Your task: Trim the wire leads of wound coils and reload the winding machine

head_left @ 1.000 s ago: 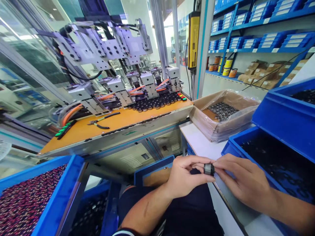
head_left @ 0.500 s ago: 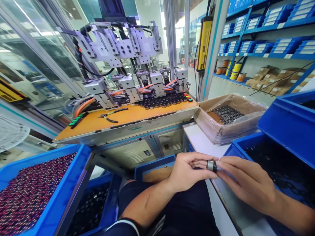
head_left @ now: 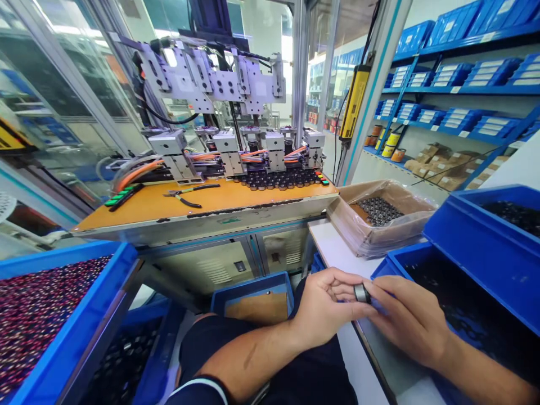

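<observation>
One small dark ring (head_left: 361, 293) between two hands, bins all round.
The left hand (head_left: 316, 306) has its grip closed on the ring; the right hand (head_left: 415, 315) pinches its other side. Red pieces fill the left blue bin (head_left: 80, 332); black ones lie in the right blue bin (head_left: 392, 264). A cardboard box (head_left: 379, 242) of small parts sits off the bench's (head_left: 147, 211) right corner. One pair of pliers (head_left: 179, 194) lies near its front edge.

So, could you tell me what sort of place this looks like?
Likely a factory assembly station, judging by the multi-station machine, the carton of small parts and the blue storage shelving.
</observation>
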`<state>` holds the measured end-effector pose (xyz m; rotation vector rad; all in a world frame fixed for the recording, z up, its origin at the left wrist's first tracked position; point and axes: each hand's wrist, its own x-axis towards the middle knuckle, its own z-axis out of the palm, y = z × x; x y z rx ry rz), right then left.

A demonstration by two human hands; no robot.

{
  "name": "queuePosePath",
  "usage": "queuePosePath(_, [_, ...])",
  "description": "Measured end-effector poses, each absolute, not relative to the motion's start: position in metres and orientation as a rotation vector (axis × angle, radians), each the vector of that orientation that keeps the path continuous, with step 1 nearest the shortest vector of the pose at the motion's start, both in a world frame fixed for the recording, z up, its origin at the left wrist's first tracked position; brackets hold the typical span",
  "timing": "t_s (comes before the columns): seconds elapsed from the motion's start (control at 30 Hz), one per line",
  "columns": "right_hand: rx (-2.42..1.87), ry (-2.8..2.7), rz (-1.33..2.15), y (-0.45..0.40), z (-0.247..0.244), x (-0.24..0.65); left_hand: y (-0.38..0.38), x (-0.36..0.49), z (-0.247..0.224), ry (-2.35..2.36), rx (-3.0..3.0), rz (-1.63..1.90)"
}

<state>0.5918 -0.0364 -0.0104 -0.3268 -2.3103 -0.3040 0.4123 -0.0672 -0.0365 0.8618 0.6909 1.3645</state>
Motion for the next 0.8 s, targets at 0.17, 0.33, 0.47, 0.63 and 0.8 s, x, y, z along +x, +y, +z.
queuePosePath(0.17, [-0.409,-2.207,-0.188,-0.064,0.01,0.563,-0.074,0.385,-0.022,0.606,1.384,1.609])
queuePosePath(0.33, [-0.463,-2.172,-0.097,-0.088,0.017,0.535,-0.079,0.346,-0.01,0.618,1.841,1.676])
queuePosePath(0.47, [-0.462,-2.168,-0.041,-0.087,0.014,0.507,-0.088,0.327,-0.016,0.653,1.684,1.794])
queuePosePath(0.63, [-0.388,-2.112,0.02,-0.072,0.007,0.461,-0.098,0.302,-0.031,0.589,1.198,1.736])
queuePosePath(0.8, [-0.252,-2.146,0.134,-0.052,0.003,0.412,-0.096,0.271,-0.038,0.392,0.763,1.599])
